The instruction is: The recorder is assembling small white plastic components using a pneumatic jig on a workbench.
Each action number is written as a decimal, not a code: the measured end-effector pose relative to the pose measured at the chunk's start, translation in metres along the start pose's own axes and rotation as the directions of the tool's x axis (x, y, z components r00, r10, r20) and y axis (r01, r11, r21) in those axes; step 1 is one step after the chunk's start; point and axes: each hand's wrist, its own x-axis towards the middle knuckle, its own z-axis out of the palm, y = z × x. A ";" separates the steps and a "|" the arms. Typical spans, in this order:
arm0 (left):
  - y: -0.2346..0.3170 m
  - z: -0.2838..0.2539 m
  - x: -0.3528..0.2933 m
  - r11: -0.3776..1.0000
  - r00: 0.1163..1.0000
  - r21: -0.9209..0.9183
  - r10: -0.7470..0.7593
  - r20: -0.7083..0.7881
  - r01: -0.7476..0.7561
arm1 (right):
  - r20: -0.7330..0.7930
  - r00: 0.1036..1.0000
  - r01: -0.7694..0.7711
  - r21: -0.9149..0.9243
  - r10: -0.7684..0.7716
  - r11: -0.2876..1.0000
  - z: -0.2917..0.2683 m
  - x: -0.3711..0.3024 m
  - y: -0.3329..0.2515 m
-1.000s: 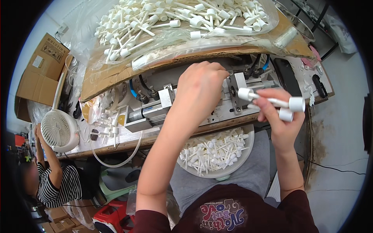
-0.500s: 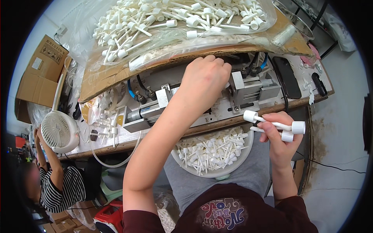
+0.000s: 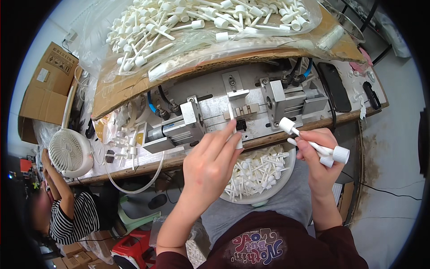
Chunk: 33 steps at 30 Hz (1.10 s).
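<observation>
My left hand (image 3: 210, 159) is closed at the bench's front edge, its fingertips on a white capped stick (image 3: 231, 111). The stem of that piece points away from me over the small slotted metal block (image 3: 242, 111) of a jig; part of its cap shows below my fingers. To the right, my right hand (image 3: 320, 154) grips several more white capped sticks (image 3: 341, 154), their ribbed caps pointing different ways. Facing the block from either side are two metal air cylinders (image 3: 172, 127) with blue and black hoses.
A round white basket (image 3: 289, 172) of such sticks rests on my lap. Above the jig, a cardboard sheet (image 3: 103, 96) bears a heap of them in plastic film. A phone (image 3: 335, 87) and a white fan (image 3: 69, 152) lie at the sides. Another person (image 3: 74, 215) sits at far left.
My left hand has drawn back toward me from the jig, uncovering its middle block, and now a white capped stick shows at its fingers. My right hand has barely moved.
</observation>
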 end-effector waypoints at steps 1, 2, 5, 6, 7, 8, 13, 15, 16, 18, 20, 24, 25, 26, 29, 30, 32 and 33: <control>-0.001 0.004 -0.003 1.000 1.000 0.023 -0.002 0.009 0.001 | 0.017 0.999 0.034 -0.057 -0.033 0.998 0.001 0.000 0.002; -0.001 0.008 -0.006 0.999 1.000 0.045 -0.003 0.018 0.002 | 0.036 0.997 0.068 -0.114 -0.064 0.991 0.001 0.000 0.004; -0.002 0.016 -0.006 0.994 0.999 0.105 0.008 0.039 -0.012 | 0.098 0.979 0.196 -0.230 -0.178 0.953 0.005 0.001 0.002; -0.001 0.019 -0.007 0.992 0.999 0.124 0.001 0.036 -0.005 | 0.108 0.976 0.209 -0.230 -0.188 0.950 0.005 0.001 0.003; -0.001 0.020 -0.006 0.990 0.999 0.141 -0.004 0.035 -0.001 | 0.114 0.973 0.220 -0.234 -0.198 0.947 0.006 0.001 0.003; -0.002 0.020 -0.003 0.991 0.999 0.137 -0.015 0.037 0.009 | 0.121 0.971 0.232 -0.236 -0.208 0.944 0.006 0.001 0.002; -0.001 0.019 0.003 0.990 0.997 0.127 -0.065 0.035 0.060 | 0.119 0.945 -0.324 0.232 0.304 0.917 0.005 0.001 -0.003; -0.001 0.017 0.003 0.990 0.996 0.127 -0.074 0.047 0.068 | 0.186 0.901 -0.433 0.300 0.392 0.850 0.004 0.007 0.000; -0.001 0.016 0.004 0.990 0.996 0.126 -0.077 0.052 0.070 | 0.219 0.882 -0.468 0.315 0.416 0.826 0.004 0.009 0.001; -0.002 0.016 0.003 0.989 0.994 0.124 -0.087 0.064 0.078 | 0.281 0.844 -0.533 0.341 0.457 0.774 0.005 0.013 0.003; -0.002 0.013 0.004 0.995 0.993 0.056 -0.090 0.070 0.086 | 0.296 0.819 -0.572 0.349 0.492 0.742 0.008 0.015 0.004; 0.008 0.001 0.004 0.938 1.000 -0.345 -0.009 0.020 0.015 | 0.365 0.758 -0.651 0.373 0.540 0.661 0.015 0.019 0.007; 0.012 -0.001 0.001 0.882 1.000 -0.470 0.024 -0.012 -0.027 | 0.390 0.737 -0.675 0.377 0.551 0.635 0.017 0.018 0.007; 0.014 -0.002 -0.005 0.865 0.998 -0.499 0.051 -0.025 -0.057 | 0.450 0.705 -0.706 0.366 0.548 0.607 0.018 0.017 0.009; 0.015 -0.007 -0.010 0.896 1.000 -0.444 -0.005 -0.007 0.001 | 0.464 0.704 -0.708 0.408 0.538 0.576 0.026 0.020 0.002; 0.015 -0.007 -0.013 0.902 0.999 -0.431 -0.043 -0.008 0.036 | 0.450 0.734 -0.676 0.414 0.509 0.609 0.027 0.021 0.003; 0.014 -0.009 -0.013 0.919 0.996 -0.393 -0.072 -0.055 0.045 | 0.360 0.809 -0.583 0.393 0.464 0.711 0.029 0.018 0.007; 0.013 -0.009 -0.013 0.926 0.993 -0.375 -0.085 -0.078 0.050 | 0.314 0.843 -0.533 0.377 0.437 0.757 0.029 0.017 0.008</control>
